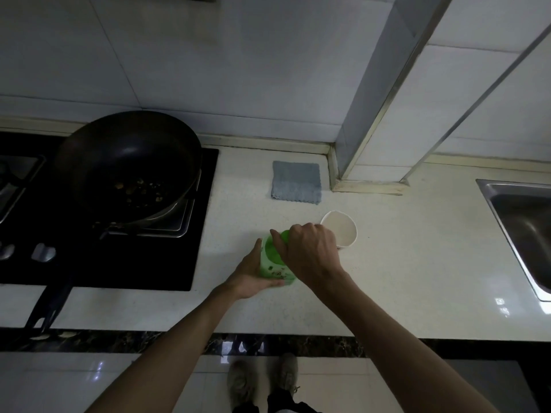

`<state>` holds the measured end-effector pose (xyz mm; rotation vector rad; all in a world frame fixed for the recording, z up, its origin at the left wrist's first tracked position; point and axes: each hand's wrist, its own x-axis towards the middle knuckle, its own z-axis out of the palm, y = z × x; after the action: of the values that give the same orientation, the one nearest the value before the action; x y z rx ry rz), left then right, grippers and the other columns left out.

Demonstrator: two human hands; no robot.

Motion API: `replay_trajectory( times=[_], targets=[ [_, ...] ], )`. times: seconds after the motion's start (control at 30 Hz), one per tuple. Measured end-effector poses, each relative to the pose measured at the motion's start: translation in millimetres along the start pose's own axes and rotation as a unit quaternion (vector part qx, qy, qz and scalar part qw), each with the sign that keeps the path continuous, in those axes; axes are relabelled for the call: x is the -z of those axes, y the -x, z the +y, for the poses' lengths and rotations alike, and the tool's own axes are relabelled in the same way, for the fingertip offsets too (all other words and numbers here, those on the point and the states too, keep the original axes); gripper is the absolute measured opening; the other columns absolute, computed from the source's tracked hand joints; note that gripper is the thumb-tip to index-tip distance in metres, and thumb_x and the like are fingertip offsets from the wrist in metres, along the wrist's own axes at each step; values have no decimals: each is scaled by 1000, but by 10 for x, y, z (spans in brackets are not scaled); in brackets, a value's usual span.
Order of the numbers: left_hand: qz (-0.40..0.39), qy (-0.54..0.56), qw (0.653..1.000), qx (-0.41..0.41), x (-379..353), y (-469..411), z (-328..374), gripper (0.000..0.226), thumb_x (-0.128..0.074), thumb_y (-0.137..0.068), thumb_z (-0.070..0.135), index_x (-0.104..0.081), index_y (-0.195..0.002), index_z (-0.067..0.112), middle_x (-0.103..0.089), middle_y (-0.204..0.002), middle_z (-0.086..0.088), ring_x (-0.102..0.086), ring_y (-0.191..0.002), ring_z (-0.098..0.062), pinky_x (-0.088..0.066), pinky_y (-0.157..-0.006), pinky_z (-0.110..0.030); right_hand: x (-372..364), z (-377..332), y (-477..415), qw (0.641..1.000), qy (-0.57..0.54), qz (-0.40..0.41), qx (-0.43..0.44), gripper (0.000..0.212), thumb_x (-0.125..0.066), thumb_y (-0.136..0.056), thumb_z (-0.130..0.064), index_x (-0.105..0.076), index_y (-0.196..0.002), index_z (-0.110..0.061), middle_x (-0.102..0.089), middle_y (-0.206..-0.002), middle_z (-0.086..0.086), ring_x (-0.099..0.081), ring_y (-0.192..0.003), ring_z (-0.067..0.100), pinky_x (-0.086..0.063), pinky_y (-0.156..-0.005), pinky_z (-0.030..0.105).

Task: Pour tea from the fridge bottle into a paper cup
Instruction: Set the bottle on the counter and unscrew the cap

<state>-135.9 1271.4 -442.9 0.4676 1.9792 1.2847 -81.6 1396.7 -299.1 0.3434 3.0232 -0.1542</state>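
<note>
Gripping green bottle (272, 263), right hand (313, 251) fingers (299, 231) curled over its top, left hand (253, 278) clasping side.

Counter (387, 278) bears bottle (269, 257), paper cup (343, 234), grey cloth (296, 183).

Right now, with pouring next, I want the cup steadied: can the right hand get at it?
Probably yes: the cup stands just beyond the right hand, nothing between, though that hand grips the bottle top.

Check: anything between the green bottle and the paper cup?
Nothing on the countertop lies between them. Only the right hand, gripping the green bottle at its top, overlaps the paper cup. Left hand holds the bottle's body.
</note>
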Motion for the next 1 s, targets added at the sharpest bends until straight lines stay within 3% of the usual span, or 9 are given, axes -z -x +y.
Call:
replay_trajectory(
  times=[0.1,0.23,0.4,0.57,0.7,0.77,0.83,0.9,1.0],
  targets=[
    [-3,-5,1000,-2,0,6,5,92,-91,-62,24,-35,-135,25,-61,-120,7,-61,-109,-7,-54,-85,-21,-4,37,28,999,-22,3,27,53,-27,-103,-50,-50,-72,-13,-56,-69,2,-56,-62,18,-54,-70,33],
    [3,-11,1000,-7,0,13,-2,93,-91,-61,27,-35,-135,27,-61,-120,8,-61,-110,-7,-55,-87,-25,3,86,45,997,-22,16,73,50,-30,-103,-48,-59,-101,-7,-66,-102,10,-62,-92,24,-49,-86,37],
    [0,-16,1000,-7,-9,40,40,90,-90,-63,26,-33,-132,30,-58,-118,13,-58,-106,1,-52,-79,-15,100,196,99,989,15,-30,145,41,-44,-101,-39,-44,-130,-9,-57,-127,14,-55,-114,28,-47,-92,41],
    [4,-3,1000,-1,-15,52,39,92,-91,-61,28,-35,-133,32,-59,-120,14,-57,-109,1,-52,-85,-20,222,215,82,976,40,-47,208,48,-59,-95,-19,-37,-138,-13,-60,-125,11,-58,-114,27,-49,-91,41],
    [8,-2,1000,6,-32,47,31,89,-91,-61,28,-36,-130,34,-60,-116,15,-58,-107,2,-52,-81,-16,225,199,69,986,-28,-28,161,43,-53,-96,-46,-44,-126,-16,-67,-110,6,-66,-96,25,-54,-77,38],
    [6,-1,1000,9,-35,44,23,88,-91,-62,27,-36,-130,33,-61,-115,15,-59,-106,1,-51,-79,-14,175,154,49,994,-27,-10,106,49,-44,-95,-59,-48,-118,-16,-69,-102,5,-67,-87,24,-48,-67,32],
    [4,-1,1000,8,-34,36,11,89,-91,-61,28,-36,-131,32,-61,-116,13,-60,-107,-1,-52,-81,-17,103,106,40,996,-39,9,74,48,-42,-96,-57,-48,-119,-15,-69,-101,6,-66,-84,24,-41,-63,30],
    [6,-8,1000,6,-33,38,17,89,-91,-61,28,-37,-132,31,-61,-115,13,-60,-106,-1,-53,-77,-15,59,82,47,994,-70,22,84,41,-44,-100,-47,-48,-123,-13,-69,-102,7,-65,-84,22,-42,-64,29],
    [15,-11,1000,5,-40,42,15,90,-91,-60,29,-36,-131,31,-61,-116,13,-61,-105,-2,-52,-76,-14,47,115,57,987,-73,33,141,36,-46,-101,-37,-49,-126,-11,-67,-111,10,-63,-97,25,-48,-81,35]
  ],
)
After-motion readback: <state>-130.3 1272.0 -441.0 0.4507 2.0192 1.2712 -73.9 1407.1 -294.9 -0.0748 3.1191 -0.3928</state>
